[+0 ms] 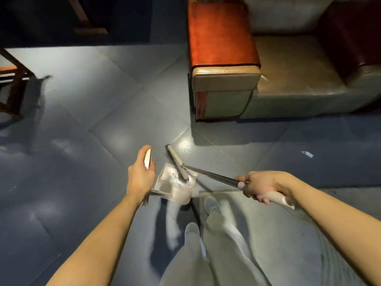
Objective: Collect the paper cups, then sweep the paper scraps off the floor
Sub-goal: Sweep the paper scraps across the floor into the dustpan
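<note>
My left hand (140,176) grips the top end of the dustpan's upright handle. The pale dustpan (175,187) stands on the blue floor just ahead of my feet, with a few small scraps inside. My right hand (261,187) grips the broom handle, which slants down to the left. The broom head (177,162) lies across the dustpan's mouth, its bristles partly over the floor. One white paper scrap (307,154) lies on the floor to the right. No paper cup is in view.
A beige sofa with a reddish wooden armrest (220,36) stands ahead on the right. A dark wooden chair frame (12,87) is at the left edge. My legs and shoes (212,205) are directly behind the dustpan. Glossy blue tiles (92,112) stretch ahead and to the left.
</note>
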Available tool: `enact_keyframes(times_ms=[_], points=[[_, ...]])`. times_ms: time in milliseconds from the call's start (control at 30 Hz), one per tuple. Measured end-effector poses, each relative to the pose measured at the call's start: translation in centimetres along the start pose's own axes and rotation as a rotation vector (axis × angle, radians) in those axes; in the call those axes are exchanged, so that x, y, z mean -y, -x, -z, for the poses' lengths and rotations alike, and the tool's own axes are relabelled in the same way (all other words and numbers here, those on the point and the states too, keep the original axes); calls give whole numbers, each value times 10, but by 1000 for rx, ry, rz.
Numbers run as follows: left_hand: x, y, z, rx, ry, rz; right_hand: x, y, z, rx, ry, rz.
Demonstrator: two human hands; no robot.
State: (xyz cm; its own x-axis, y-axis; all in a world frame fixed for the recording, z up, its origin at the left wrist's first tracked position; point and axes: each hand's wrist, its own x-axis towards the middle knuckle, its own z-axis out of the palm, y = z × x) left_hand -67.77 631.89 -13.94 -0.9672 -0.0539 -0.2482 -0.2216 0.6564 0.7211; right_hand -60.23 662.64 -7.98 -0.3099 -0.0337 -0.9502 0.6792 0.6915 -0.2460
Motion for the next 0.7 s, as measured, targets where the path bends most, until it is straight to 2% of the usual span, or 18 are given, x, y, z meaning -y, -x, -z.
enact_keyframes(times_ms=[200,400,700], points=[[-16,2,-6,123,-44,-80,-30,23,17,-53,-51,1],[-69,-19,-34,207,-106,-222,-85,38,42,-97,-342,-32],[-191,-33,-164,422,-173,-429,-221,60,97,-277,-845,-40]])
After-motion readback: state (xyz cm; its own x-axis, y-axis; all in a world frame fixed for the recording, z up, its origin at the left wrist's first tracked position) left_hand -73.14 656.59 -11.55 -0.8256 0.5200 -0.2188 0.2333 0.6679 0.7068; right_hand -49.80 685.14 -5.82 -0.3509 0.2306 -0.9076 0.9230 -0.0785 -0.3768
